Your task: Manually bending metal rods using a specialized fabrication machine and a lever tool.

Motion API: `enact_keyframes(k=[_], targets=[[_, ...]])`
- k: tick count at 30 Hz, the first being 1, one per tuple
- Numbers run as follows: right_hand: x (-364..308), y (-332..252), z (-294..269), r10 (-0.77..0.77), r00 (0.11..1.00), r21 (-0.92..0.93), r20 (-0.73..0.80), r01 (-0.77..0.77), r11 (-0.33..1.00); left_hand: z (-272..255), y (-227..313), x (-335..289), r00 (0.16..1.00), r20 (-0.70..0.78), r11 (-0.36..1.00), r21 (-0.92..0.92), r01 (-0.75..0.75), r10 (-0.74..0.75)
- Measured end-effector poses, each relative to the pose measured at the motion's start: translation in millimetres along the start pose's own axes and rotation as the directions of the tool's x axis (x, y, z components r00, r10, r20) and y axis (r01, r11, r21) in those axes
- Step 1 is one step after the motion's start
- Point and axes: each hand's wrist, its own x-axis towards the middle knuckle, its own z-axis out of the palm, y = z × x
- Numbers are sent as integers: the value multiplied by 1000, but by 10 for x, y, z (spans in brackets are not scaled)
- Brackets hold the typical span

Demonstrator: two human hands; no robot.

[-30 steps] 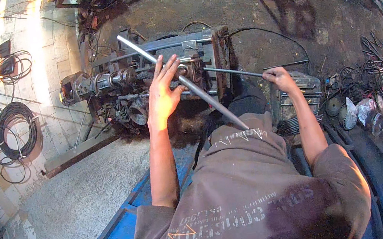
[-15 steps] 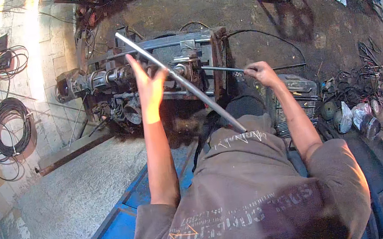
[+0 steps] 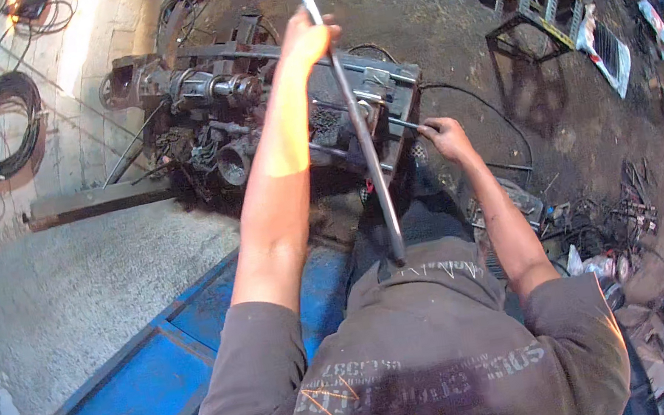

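My left hand (image 3: 307, 37) is wrapped round a long grey metal rod (image 3: 358, 118) close to its bright far end. Toward me the rod slants down, its darker near end by my waist. My right hand (image 3: 448, 138) is closed on the outer end of a thin metal lever (image 3: 403, 123) at the right side of a greasy metal machine (image 3: 215, 87). Metal shavings (image 3: 326, 121) lie on the machine bed, partly behind the rod. My left forearm hides some of the machine's middle.
A coil of black cable (image 3: 5, 126) lies on pale tiles at the left. A blue metal panel (image 3: 121, 402) is beside me. At the right are a metal frame stand (image 3: 534, 10), a white bag (image 3: 605, 51) and scattered scrap parts (image 3: 584, 230).
My left hand, open against the rod before, has closed round it near the far end. The rod has swung more upright. My right hand stays on the lever. The whole view has shifted.
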Motion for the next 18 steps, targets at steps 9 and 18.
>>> enact_keyframes(k=[9,18], targets=[[47,-109,-3,-43,999,-98,16,44,994,1061,394,12,988,91,922,358,-147,123],[81,27,42,-49,998,-44,28,51,998,337,357,50,820,350,480,679,-555,453]])
